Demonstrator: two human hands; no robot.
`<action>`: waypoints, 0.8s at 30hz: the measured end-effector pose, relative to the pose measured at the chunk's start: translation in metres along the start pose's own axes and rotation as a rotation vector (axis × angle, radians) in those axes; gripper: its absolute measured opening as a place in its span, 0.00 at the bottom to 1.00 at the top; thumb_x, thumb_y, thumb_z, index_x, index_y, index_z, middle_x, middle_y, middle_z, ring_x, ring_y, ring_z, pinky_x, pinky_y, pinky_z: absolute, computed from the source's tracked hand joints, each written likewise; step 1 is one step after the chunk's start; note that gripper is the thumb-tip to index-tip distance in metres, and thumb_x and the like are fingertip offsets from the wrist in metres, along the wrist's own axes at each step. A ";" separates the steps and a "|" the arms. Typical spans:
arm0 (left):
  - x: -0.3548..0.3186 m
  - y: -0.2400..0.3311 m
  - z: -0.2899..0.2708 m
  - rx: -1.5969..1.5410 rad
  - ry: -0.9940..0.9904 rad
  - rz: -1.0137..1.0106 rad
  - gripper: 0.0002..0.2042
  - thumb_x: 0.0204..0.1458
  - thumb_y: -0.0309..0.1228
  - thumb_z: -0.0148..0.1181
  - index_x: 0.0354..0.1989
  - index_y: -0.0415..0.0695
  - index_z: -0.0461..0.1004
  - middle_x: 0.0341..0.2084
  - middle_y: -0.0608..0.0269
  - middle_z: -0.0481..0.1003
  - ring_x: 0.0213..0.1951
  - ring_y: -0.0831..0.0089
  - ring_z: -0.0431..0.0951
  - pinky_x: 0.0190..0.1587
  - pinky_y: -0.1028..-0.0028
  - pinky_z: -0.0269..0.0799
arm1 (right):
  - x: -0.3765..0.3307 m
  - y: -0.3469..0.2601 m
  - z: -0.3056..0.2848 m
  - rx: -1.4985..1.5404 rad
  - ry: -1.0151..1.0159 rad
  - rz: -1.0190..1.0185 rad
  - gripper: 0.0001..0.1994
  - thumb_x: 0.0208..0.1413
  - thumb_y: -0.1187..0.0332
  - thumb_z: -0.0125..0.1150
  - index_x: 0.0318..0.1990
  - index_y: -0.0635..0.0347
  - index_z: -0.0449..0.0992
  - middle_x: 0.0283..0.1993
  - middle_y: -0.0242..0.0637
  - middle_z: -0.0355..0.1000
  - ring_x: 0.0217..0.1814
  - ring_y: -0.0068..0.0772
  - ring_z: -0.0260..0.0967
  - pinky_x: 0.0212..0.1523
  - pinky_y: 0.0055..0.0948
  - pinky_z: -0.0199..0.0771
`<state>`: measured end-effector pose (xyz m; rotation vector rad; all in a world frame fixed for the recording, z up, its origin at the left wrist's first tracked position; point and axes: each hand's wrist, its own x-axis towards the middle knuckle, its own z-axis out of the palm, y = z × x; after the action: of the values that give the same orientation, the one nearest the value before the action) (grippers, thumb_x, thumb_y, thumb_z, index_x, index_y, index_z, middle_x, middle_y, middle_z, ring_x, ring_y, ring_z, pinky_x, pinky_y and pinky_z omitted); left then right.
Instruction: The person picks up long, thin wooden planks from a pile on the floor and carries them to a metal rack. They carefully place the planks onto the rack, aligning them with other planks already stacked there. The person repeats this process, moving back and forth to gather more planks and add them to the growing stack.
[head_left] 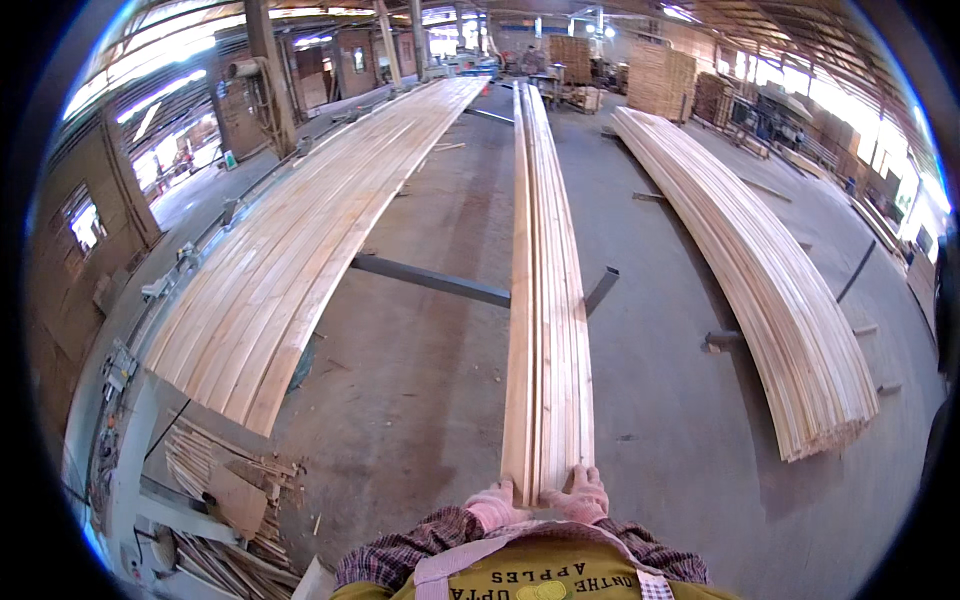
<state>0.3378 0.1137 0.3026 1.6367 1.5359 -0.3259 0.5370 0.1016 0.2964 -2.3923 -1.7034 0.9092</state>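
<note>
A narrow bundle of long, pale wooden boards (545,300) stretches away from me in the middle, several strips standing side by side. My left hand (496,507), in a pink glove, grips the near end at its left corner. On the right corner, my right hand (581,496), also gloved, holds the same bundle with its thumb toward the end face and its fingers along the outer side. The undersides of both hands are hidden. Partway along, a dark metal crossbar (430,280) passes beneath the boards.
At left, a wide sheet of boards (310,240) lies on a long machine frame. To the right rests a big stack of boards (740,270) on low supports. Wood scraps (240,500) are heaped at lower left. Stacked timber (660,80) stands far back.
</note>
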 end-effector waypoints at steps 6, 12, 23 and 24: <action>-0.030 -0.058 -0.051 -0.388 0.358 0.117 0.30 0.54 0.48 0.60 0.58 0.37 0.67 0.57 0.46 0.71 0.58 0.55 0.72 0.58 0.67 0.68 | 0.000 0.005 0.003 -0.014 -0.024 0.029 0.52 0.42 0.36 0.67 0.71 0.59 0.57 0.74 0.60 0.47 0.73 0.59 0.52 0.69 0.46 0.59; 0.018 -0.349 -0.103 -1.826 1.258 -0.044 0.19 0.62 0.49 0.51 0.53 0.49 0.72 0.36 0.58 0.74 0.38 0.60 0.76 0.39 0.55 0.72 | -0.005 0.000 0.004 -0.009 0.007 -0.020 0.53 0.42 0.37 0.67 0.71 0.60 0.56 0.75 0.62 0.47 0.75 0.60 0.50 0.70 0.46 0.57; -0.043 -0.382 -0.168 -2.409 1.233 0.756 0.26 0.55 0.50 0.65 0.57 0.51 0.70 0.48 0.65 0.73 0.50 0.67 0.72 0.50 0.64 0.72 | -0.008 0.003 0.001 -0.008 0.032 0.021 0.48 0.41 0.39 0.70 0.68 0.53 0.59 0.71 0.48 0.53 0.72 0.53 0.54 0.67 0.45 0.62; -0.061 -0.352 -0.172 -2.464 1.344 0.625 0.24 0.55 0.48 0.65 0.55 0.50 0.71 0.46 0.66 0.74 0.46 0.67 0.73 0.47 0.66 0.73 | -0.008 0.007 0.005 -0.007 0.056 0.028 0.48 0.41 0.39 0.70 0.69 0.53 0.59 0.71 0.48 0.52 0.72 0.53 0.54 0.67 0.44 0.62</action>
<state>-0.0561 0.1556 0.3110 -0.2064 0.6388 2.3197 0.5388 0.0911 0.2933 -2.4275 -1.6613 0.8326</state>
